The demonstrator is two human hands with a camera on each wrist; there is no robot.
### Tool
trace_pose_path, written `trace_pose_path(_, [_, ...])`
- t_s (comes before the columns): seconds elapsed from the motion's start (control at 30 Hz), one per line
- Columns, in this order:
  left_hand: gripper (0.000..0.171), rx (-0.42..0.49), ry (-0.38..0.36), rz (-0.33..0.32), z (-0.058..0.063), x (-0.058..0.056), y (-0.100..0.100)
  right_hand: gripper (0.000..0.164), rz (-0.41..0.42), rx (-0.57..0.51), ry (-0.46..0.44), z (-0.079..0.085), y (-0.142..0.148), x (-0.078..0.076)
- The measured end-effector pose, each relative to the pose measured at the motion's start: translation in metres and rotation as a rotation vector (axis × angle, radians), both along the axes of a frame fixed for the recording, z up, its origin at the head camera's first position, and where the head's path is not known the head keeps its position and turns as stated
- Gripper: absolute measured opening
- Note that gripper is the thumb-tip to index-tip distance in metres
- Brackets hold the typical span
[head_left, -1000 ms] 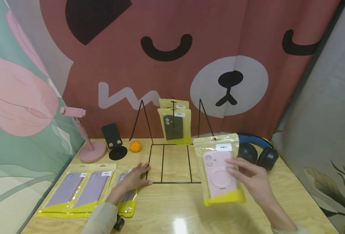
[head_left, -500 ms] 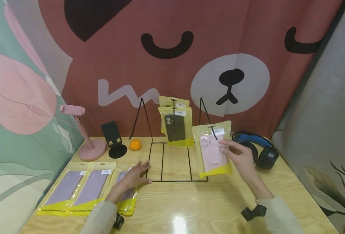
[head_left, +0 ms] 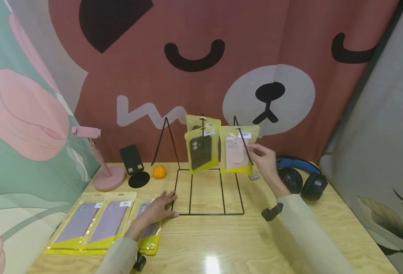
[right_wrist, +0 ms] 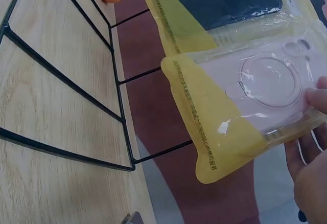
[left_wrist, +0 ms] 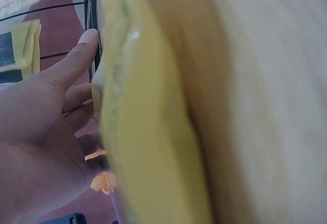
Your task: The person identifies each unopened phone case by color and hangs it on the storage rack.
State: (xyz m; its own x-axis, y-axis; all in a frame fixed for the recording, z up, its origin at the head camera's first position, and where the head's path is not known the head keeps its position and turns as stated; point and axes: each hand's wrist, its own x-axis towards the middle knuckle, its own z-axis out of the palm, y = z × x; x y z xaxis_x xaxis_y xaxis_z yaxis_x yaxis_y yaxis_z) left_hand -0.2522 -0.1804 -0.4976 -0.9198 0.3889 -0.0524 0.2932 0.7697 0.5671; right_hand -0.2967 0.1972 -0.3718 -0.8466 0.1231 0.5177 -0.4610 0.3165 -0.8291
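Observation:
My right hand (head_left: 265, 161) pinches the right side of a clear-and-yellow pouch holding a pink phone case (right_wrist: 271, 81) with a ring on its back. In the head view, the black wire rack's (head_left: 208, 214) right prong passes through the top of this pouch and its tip lies in front. Beside it, pouches with dark phone cases (head_left: 201, 152) hang one behind another on the middle prong. My left hand (head_left: 158, 209) rests at the rack's front left corner, fingers spread along the base wire. Under that wrist lies a pouch with a purple phone case (head_left: 151, 228).
Two more purple-case pouches (head_left: 107, 222) lie at the left. Behind them stand a pink phone stand (head_left: 110, 177), a black phone stand (head_left: 133, 161) and an orange ball-like object (head_left: 159, 172). Blue-black headphones (head_left: 300, 177) sit right of the rack. A patterned curtain (head_left: 201, 91) hangs behind.
My right hand has carried the pink-case pouch left and back, onto the rack's right prong, up against the dark-case pouch. That dark-case pouch has turned slightly. My left hand stays at the rack corner.

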Motion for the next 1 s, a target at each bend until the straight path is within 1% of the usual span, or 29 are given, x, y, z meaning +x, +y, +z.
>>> trace_pose_path(0.07, [0.073, -0.001, 0.001, -0.003, -0.001, 0.000, 0.000, 0.018, 0.011, 0.005, 0.006, -0.002, 0.001, 0.000])
trace_pose_path(0.13, [0.074, -0.009, -0.001, -0.003, -0.002, 0.000, 0.000, 0.018, 0.012, 0.018, 0.000, -0.005, 0.004, 0.003])
trace_pose_path(0.23, [0.073, -0.011, 0.002, 0.000, -0.002, -0.001, 0.000, 0.019, 0.013, 0.008, -0.005, -0.015, 0.013, 0.010])
trace_pose_path(0.3, [0.073, -0.012, 0.001, 0.004, -0.001, -0.001, 0.000, 0.019, -0.002, -0.012, 0.010, -0.027, 0.023, 0.015])
trace_pose_path(0.37, [0.072, -0.011, 0.006, 0.008, 0.000, -0.002, 0.000, 0.020, -0.028, -0.023, 0.033, -0.044, 0.033, 0.019])
trace_pose_path(0.4, [0.072, -0.012, 0.005, 0.009, 0.001, -0.002, 0.000, 0.019, -0.051, -0.002, 0.040, -0.052, 0.038, 0.022])
trace_pose_path(0.47, [0.072, -0.018, 0.003, 0.008, 0.001, -0.002, 0.000, 0.019, -0.083, 0.076, 0.023, -0.069, 0.045, 0.029])
trace_pose_path(0.5, [0.072, -0.017, -0.001, 0.008, 0.001, -0.001, -0.001, 0.020, -0.076, 0.125, 0.004, -0.078, 0.047, 0.032])
trace_pose_path(0.53, [0.072, -0.019, -0.003, 0.009, 0.001, -0.001, -0.001, 0.021, -0.065, 0.198, -0.023, -0.084, 0.047, 0.036])
trace_pose_path(0.6, [0.072, -0.026, -0.010, 0.011, 0.001, 0.000, -0.002, 0.024, 0.011, 0.362, -0.067, -0.093, 0.044, 0.043])
trace_pose_path(0.63, [0.072, -0.029, -0.013, 0.013, 0.002, 0.000, -0.002, 0.029, 0.075, 0.439, -0.080, -0.096, 0.041, 0.046])
trace_pose_path(0.7, [0.071, -0.031, -0.012, 0.020, 0.003, 0.000, -0.003, 0.040, 0.199, 0.596, -0.103, -0.101, 0.034, 0.048])
trace_pose_path(0.73, [0.071, -0.031, -0.011, 0.023, 0.003, 0.000, -0.003, 0.046, 0.249, 0.672, -0.109, -0.103, 0.031, 0.048])
trace_pose_path(0.8, [0.071, -0.028, -0.009, 0.021, 0.004, -0.001, -0.003, 0.058, 0.321, 0.792, -0.122, -0.106, 0.025, 0.048])
trace_pose_path(0.87, [0.072, -0.024, -0.010, 0.012, 0.004, -0.002, -0.002, 0.066, 0.344, 0.873, -0.131, -0.110, 0.022, 0.048])
trace_pose_path(0.93, [0.073, -0.022, -0.015, 0.003, 0.003, -0.002, -0.002, 0.070, 0.343, 0.917, -0.156, -0.114, 0.021, 0.049])
trace_pose_path(1.0, [0.074, -0.024, -0.019, -0.003, 0.003, -0.001, -0.001, 0.071, 0.341, 0.939, -0.178, -0.118, 0.021, 0.050])
